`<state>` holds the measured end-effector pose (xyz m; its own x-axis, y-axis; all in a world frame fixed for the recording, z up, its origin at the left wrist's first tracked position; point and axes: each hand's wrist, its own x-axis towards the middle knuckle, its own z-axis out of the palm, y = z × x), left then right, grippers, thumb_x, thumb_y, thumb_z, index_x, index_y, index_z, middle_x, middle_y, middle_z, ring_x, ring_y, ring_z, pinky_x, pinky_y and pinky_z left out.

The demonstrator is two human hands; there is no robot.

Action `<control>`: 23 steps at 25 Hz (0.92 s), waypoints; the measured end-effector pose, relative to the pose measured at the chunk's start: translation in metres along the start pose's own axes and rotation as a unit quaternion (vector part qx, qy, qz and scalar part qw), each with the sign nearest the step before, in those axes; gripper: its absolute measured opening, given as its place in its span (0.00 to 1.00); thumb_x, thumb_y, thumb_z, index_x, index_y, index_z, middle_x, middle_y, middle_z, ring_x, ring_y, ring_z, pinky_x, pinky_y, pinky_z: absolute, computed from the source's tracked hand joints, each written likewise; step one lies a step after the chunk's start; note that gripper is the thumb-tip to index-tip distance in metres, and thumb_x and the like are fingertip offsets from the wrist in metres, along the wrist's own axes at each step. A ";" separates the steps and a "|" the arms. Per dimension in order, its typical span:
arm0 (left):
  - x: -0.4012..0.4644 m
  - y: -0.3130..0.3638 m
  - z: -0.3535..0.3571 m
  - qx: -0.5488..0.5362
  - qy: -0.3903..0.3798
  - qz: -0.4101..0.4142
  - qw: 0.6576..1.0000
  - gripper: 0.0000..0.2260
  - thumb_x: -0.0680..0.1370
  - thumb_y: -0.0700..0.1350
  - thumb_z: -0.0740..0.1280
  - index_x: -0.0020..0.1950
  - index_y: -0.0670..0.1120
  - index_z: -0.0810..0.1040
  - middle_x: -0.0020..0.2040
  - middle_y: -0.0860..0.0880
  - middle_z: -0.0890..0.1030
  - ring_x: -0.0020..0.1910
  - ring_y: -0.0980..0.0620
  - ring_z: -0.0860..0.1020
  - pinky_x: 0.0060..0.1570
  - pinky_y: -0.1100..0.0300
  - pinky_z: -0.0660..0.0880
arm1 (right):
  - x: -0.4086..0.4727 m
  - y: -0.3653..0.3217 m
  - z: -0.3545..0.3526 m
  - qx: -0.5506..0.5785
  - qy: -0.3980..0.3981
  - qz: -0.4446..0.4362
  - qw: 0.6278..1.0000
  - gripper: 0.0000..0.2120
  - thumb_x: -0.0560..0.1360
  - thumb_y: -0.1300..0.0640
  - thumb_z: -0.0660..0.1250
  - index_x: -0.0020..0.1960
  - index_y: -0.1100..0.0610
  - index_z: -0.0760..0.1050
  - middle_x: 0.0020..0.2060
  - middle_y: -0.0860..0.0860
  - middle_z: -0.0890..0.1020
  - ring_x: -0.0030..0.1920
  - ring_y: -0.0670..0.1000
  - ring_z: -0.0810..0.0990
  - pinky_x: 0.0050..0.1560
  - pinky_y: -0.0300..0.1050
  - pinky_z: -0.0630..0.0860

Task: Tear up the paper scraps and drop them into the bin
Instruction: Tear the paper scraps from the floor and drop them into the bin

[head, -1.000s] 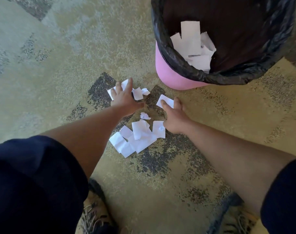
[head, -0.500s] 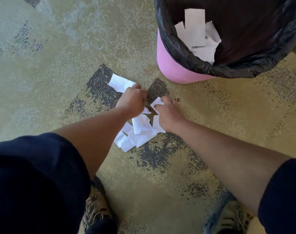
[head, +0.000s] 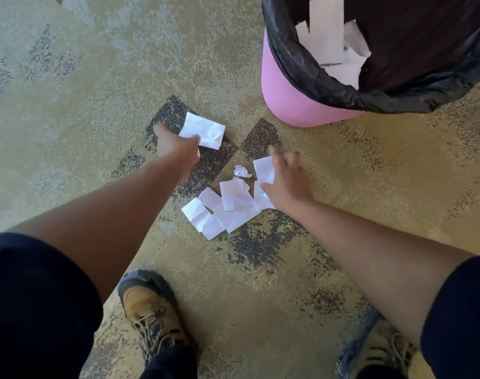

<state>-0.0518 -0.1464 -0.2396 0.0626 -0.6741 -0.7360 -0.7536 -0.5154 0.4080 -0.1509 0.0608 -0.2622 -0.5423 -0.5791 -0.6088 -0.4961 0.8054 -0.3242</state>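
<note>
Left hand [head: 176, 144] pinches paper sheet [head: 203, 129]; right hand [head: 286, 177], blurred, seemingly pinches scrap [head: 264, 168] beside floor pile [head: 225, 212]

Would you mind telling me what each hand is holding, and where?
The left hand pinches a white paper piece at its near-left edge. The right hand pinches a smaller scrap at its right edge.
</note>
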 end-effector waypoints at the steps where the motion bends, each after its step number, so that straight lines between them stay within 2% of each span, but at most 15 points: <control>1: 0.000 0.003 0.003 -0.013 0.003 -0.025 1.000 0.23 0.81 0.45 0.71 0.71 0.48 0.64 0.59 0.46 0.75 0.40 0.49 0.79 0.36 0.58 0.79 | 0.001 0.000 0.001 -0.067 -0.013 -0.038 0.997 0.38 0.78 0.57 0.72 0.81 0.48 0.55 0.77 0.56 0.61 0.65 0.61 0.74 0.53 0.50 0.75; 3: 0.003 0.002 0.008 -0.039 0.007 -0.042 0.998 0.20 0.80 0.43 0.72 0.68 0.46 0.69 0.59 0.45 0.77 0.45 0.49 0.80 0.31 0.60 0.78 | 0.005 0.001 0.002 -0.162 -0.034 -0.085 0.983 0.36 0.78 0.63 0.69 0.80 0.48 0.56 0.80 0.54 0.55 0.70 0.62 0.69 0.51 0.52 0.77; 4: 0.007 0.000 0.010 -0.043 0.008 -0.044 0.998 0.16 0.80 0.42 0.72 0.65 0.45 0.72 0.58 0.45 0.78 0.45 0.50 0.80 0.35 0.58 0.81 | 0.008 0.001 0.001 -0.180 -0.044 -0.093 0.978 0.33 0.78 0.66 0.67 0.78 0.50 0.60 0.79 0.55 0.56 0.70 0.63 0.69 0.46 0.52 0.76; 6: 0.012 -0.009 0.011 -0.024 0.012 -0.035 0.999 0.09 0.80 0.40 0.71 0.58 0.47 0.76 0.52 0.45 0.81 0.37 0.53 0.77 0.46 0.52 0.85 | 0.011 0.004 0.001 -0.164 -0.041 -0.098 0.981 0.20 0.78 0.67 0.64 0.68 0.56 0.68 0.70 0.57 0.67 0.62 0.62 0.73 0.39 0.50 0.71; 7: 0.011 -0.013 0.009 -0.026 0.008 -0.030 0.999 0.07 0.80 0.40 0.71 0.57 0.47 0.77 0.52 0.46 0.81 0.35 0.53 0.77 0.47 0.51 0.85 | 0.012 0.005 0.001 -0.137 -0.024 -0.092 0.986 0.12 0.80 0.65 0.63 0.62 0.57 0.69 0.63 0.56 0.70 0.58 0.61 0.75 0.37 0.49 0.69; 9: 0.004 -0.019 0.003 -0.046 -0.033 -0.011 0.998 0.07 0.80 0.42 0.71 0.58 0.46 0.79 0.54 0.46 0.82 0.39 0.52 0.78 0.39 0.57 0.83 | 0.009 0.008 -0.002 -0.084 0.011 -0.068 0.994 0.01 0.82 0.60 0.60 0.53 0.57 0.70 0.53 0.52 0.74 0.52 0.58 0.76 0.37 0.47 0.69; 11: -0.013 -0.019 -0.009 -0.059 -0.092 0.037 0.993 0.06 0.81 0.43 0.71 0.56 0.45 0.80 0.52 0.47 0.82 0.42 0.51 0.79 0.37 0.60 0.81 | -0.001 0.005 -0.011 0.015 0.064 -0.060 0.996 0.06 0.83 0.58 0.60 0.54 0.58 0.75 0.52 0.52 0.78 0.50 0.57 0.77 0.42 0.47 0.70; 13: -0.046 -0.011 -0.026 -0.095 -0.140 0.104 0.980 0.01 0.80 0.43 0.72 0.51 0.46 0.81 0.45 0.49 0.82 0.42 0.50 0.79 0.36 0.60 0.80 | -0.020 -0.006 -0.032 0.123 0.128 -0.071 0.982 0.10 0.84 0.58 0.61 0.60 0.60 0.78 0.50 0.54 0.83 0.49 0.58 0.81 0.43 0.45 0.70; 15: -0.088 0.005 -0.044 -0.120 -0.164 0.193 0.960 0.01 0.80 0.42 0.72 0.49 0.46 0.81 0.42 0.51 0.82 0.39 0.52 0.79 0.36 0.59 0.79 | -0.046 -0.027 -0.059 0.259 0.179 -0.083 0.946 0.10 0.84 0.59 0.61 0.60 0.58 0.79 0.46 0.52 0.86 0.46 0.54 0.84 0.44 0.43 0.74; 16: -0.110 0.015 -0.052 -0.119 -0.167 0.238 0.950 0.01 0.80 0.42 0.72 0.50 0.45 0.82 0.40 0.52 0.83 0.37 0.53 0.79 0.36 0.60 0.79 | -0.060 -0.038 -0.073 0.342 0.195 -0.084 0.915 0.09 0.84 0.60 0.61 0.58 0.56 0.79 0.42 0.50 0.86 0.43 0.52 0.85 0.43 0.43 0.76; 17: -0.131 0.025 -0.059 -0.111 -0.165 0.278 0.940 0.01 0.80 0.42 0.72 0.50 0.45 0.82 0.38 0.53 0.83 0.35 0.54 0.80 0.36 0.60 0.80 | -0.074 -0.050 -0.087 0.417 0.209 -0.089 0.880 0.09 0.84 0.62 0.60 0.56 0.54 0.79 0.38 0.48 0.85 0.41 0.50 0.84 0.42 0.43 0.78; 19: -0.169 0.051 -0.066 -0.084 -0.147 0.358 0.918 0.02 0.80 0.43 0.72 0.48 0.46 0.82 0.35 0.55 0.83 0.33 0.55 0.81 0.34 0.58 0.80 | -0.097 -0.068 -0.118 0.503 0.252 -0.118 0.818 0.10 0.84 0.66 0.59 0.57 0.61 0.79 0.35 0.50 0.81 0.38 0.48 0.81 0.40 0.42 0.79; 21: -0.196 0.079 -0.065 -0.043 -0.099 0.457 0.883 0.04 0.80 0.44 0.72 0.46 0.47 0.80 0.35 0.55 0.83 0.33 0.55 0.82 0.34 0.57 0.80 | -0.107 -0.075 -0.144 0.513 0.312 -0.146 0.786 0.12 0.83 0.68 0.59 0.63 0.69 0.77 0.39 0.53 0.81 0.40 0.48 0.79 0.40 0.44 0.79; 23: -0.208 0.110 -0.058 -0.002 -0.049 0.547 0.836 0.05 0.80 0.45 0.71 0.45 0.47 0.78 0.36 0.57 0.82 0.36 0.60 0.82 0.35 0.62 0.76 | -0.101 -0.071 -0.169 0.495 0.349 -0.148 0.782 0.15 0.82 0.68 0.59 0.66 0.69 0.76 0.49 0.57 0.84 0.49 0.51 0.83 0.48 0.48 0.81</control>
<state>-0.1097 -0.0935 -0.0101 -0.7157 -0.6974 0.0373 -0.3236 0.3786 0.8671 -0.1756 0.0412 -0.0549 -0.9122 -0.4087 0.0297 -0.0885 0.1257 -0.9881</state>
